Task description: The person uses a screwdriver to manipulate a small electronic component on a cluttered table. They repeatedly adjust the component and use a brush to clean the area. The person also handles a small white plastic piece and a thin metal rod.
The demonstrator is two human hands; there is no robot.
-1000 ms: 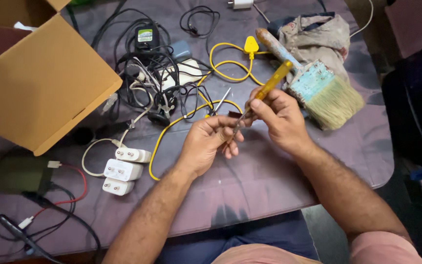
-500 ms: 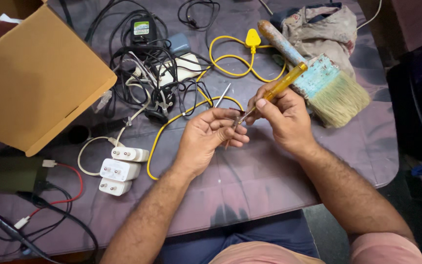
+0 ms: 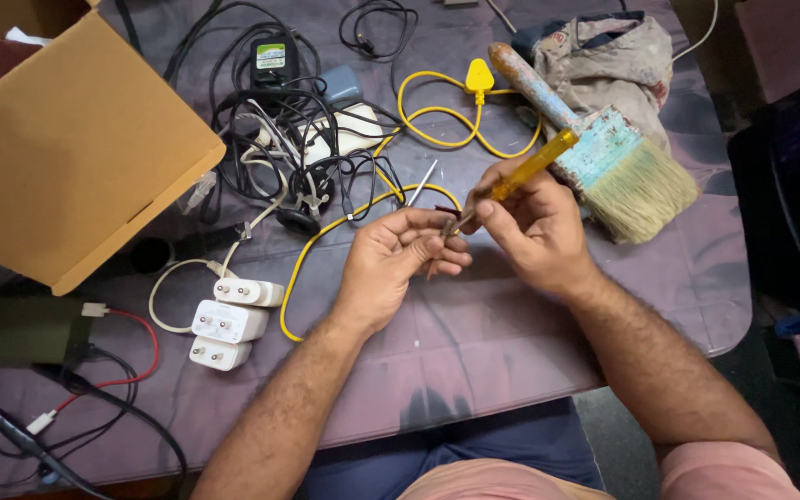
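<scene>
My right hand (image 3: pixel 534 231) grips a screwdriver with a clear yellow handle (image 3: pixel 531 167), its tip pointing down-left into my left hand. My left hand (image 3: pixel 398 264) pinches a small dark part (image 3: pixel 448 220) between thumb and fingers, right where the screwdriver tip meets it. Both hands hover over the purple-grey table (image 3: pixel 511 343). A yellow cable (image 3: pixel 326 243) with a yellow plug (image 3: pixel 480 76) loops on the table just behind my hands. A thin metal rod (image 3: pixel 422 182) lies beside my left fingers.
A wide paintbrush (image 3: pixel 618 167) lies on a stained rag (image 3: pixel 608 51) at the right. A tangle of black cables and adapters (image 3: pixel 289 130) sits at the back. An open cardboard box (image 3: pixel 67 148) is left. Three white chargers (image 3: pixel 229 322) lie near red and black wires (image 3: pixel 131 361).
My hands stay together at the same spot. The screwdriver handle has tilted slightly while its tip stays against the small part in my left fingers.
</scene>
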